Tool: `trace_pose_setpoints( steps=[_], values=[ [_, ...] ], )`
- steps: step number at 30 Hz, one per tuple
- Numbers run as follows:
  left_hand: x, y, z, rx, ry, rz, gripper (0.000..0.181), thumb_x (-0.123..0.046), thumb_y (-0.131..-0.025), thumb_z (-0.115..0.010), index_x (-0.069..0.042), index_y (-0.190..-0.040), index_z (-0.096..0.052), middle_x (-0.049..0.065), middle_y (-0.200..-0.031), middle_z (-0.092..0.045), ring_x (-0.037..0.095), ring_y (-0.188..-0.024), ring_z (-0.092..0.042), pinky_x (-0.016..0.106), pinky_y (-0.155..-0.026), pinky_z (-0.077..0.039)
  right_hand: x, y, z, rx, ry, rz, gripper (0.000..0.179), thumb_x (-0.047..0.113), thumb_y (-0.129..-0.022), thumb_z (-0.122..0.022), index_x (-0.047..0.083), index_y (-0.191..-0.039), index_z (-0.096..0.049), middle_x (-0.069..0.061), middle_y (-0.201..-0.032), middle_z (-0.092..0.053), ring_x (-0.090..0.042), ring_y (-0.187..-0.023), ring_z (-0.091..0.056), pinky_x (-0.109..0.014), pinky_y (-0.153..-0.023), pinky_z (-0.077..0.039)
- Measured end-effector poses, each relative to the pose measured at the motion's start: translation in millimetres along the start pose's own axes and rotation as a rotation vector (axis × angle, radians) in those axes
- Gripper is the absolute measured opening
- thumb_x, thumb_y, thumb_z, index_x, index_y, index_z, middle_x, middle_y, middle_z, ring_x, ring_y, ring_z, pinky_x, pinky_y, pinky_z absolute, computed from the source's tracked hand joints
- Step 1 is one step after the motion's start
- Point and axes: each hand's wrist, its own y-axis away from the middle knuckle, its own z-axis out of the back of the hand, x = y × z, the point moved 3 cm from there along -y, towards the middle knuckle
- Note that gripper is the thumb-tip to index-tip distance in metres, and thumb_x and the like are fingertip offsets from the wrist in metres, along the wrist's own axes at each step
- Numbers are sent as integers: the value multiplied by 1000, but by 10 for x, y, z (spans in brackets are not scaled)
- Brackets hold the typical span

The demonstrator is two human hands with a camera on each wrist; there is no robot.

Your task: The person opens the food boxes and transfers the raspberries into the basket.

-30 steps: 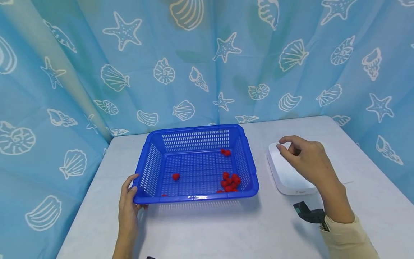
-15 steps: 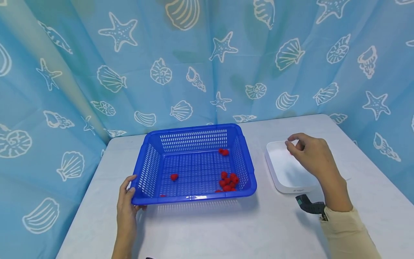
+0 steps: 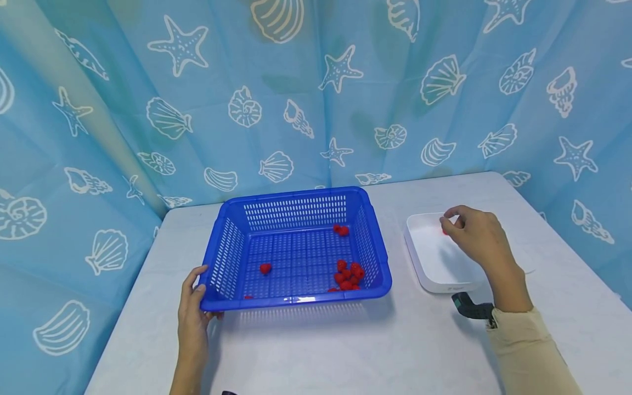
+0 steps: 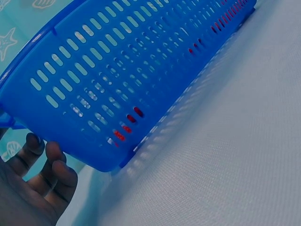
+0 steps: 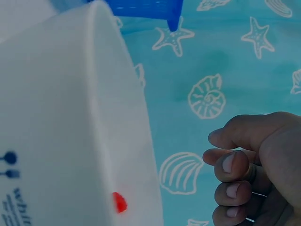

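A blue plastic basket [image 3: 298,300] with slotted walls stands on the white table, with several red raspberries [image 3: 348,276] inside, mostly bunched toward its front right. My left hand [image 3: 193,315] grips the basket's front left corner by the rim; in the left wrist view its fingers curl at that corner. Over a white rounded container [image 3: 419,263], my right hand [image 3: 476,236] hovers with loosely curled fingers. The right wrist view shows a gap between thumb and forefinger and nothing held. A single raspberry [image 5: 119,202] shows inside the container, below those fingertips.
A blue curtain [image 3: 316,109] with white shell and starfish prints hangs behind and beside the white-covered table [image 3: 316,351]. The white container stands to the right of the basket, with table between them. A black wrist mount [image 3: 471,307] sticks out from the right sleeve.
My right hand has moved slightly right over the white container, and a red raspberry has come into sight below its fingertips. The left hand stays on the basket.
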Motion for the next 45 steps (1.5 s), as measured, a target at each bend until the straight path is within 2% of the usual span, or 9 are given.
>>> trace_pose_setpoints(
  steps=[12,17,20,25,29,33,37,42,45],
  values=[
    [-123,47,-16,22,-8,-15,47,-65,-88,-34,-48,-132,-37,-8,-135,-37,27,-95,-51,31,-58,-47,-163,-60,-204,137,43,-98,44,28,-90,-53,0,-123,-53,-18,-87,-57,-32,-77,-51,-39,-58,-40],
    [-175,75,-24,30,-6,-16,50,-67,-86,-34,-47,-132,-37,-7,-136,-36,27,-95,-52,30,-59,-47,-182,-82,-276,182,74,-76,50,28,-90,-52,-5,-128,-46,-28,-105,-57,-41,-91,-51,-53,-71,-44],
    [-195,86,-25,40,2,-20,47,-62,-89,-34,-45,-133,-36,-5,-138,-35,26,-95,-53,30,-58,-48,-183,-83,-289,203,89,-66,53,28,-91,-52,-6,-130,-43,-24,-95,-62,-41,-91,-53,-53,-72,-43],
    [-284,136,-24,56,26,-25,49,-61,-89,-35,-42,-135,-37,0,-139,-33,27,-96,-51,30,-58,-47,-186,-81,-301,258,67,-92,55,26,-91,-50,-8,-133,-38,-5,-62,-60,-30,-75,-53,-38,-58,-39],
    [-329,175,-25,40,16,-15,54,-68,-85,-37,-44,-134,-37,-2,-139,-34,29,-101,-48,29,-59,-47,-184,-88,-351,330,40,-133,59,26,-91,-50,-10,-135,-32,-6,-63,-59,-27,-73,-53,-38,-61,-39],
    [-245,137,-20,27,8,1,53,-68,-85,-36,-46,-133,-37,-5,-139,-34,28,-101,-48,29,-59,-46,-182,-85,-401,372,46,-167,56,26,-92,-50,-11,-130,-35,-9,-66,-57,-30,-74,-54,-39,-62,-40],
    [-205,115,-22,22,7,3,53,-68,-85,-36,-46,-133,-37,-6,-139,-34,27,-101,-49,29,-60,-46,-183,-80,-430,367,48,-160,49,24,-92,-49,-11,-125,-42,-7,-64,-58,-30,-75,-54,-38,-61,-38],
    [-287,166,-33,28,18,1,58,-72,-82,-38,-45,-133,-37,-6,-138,-34,28,-103,-48,28,-60,-46,-168,-74,-435,315,25,-125,47,24,-91,-48,-11,-123,-44,-5,-61,-60,-30,-77,-54,-38,-62,-39],
    [-327,188,-32,35,16,14,56,-71,-82,-38,-45,-133,-37,-6,-137,-35,28,-101,-49,28,-60,-46,-162,-68,-452,312,33,-138,42,22,-90,-49,-10,-117,-46,-9,-65,-57,-32,-76,-54,-39,-60,-40]
  ],
)
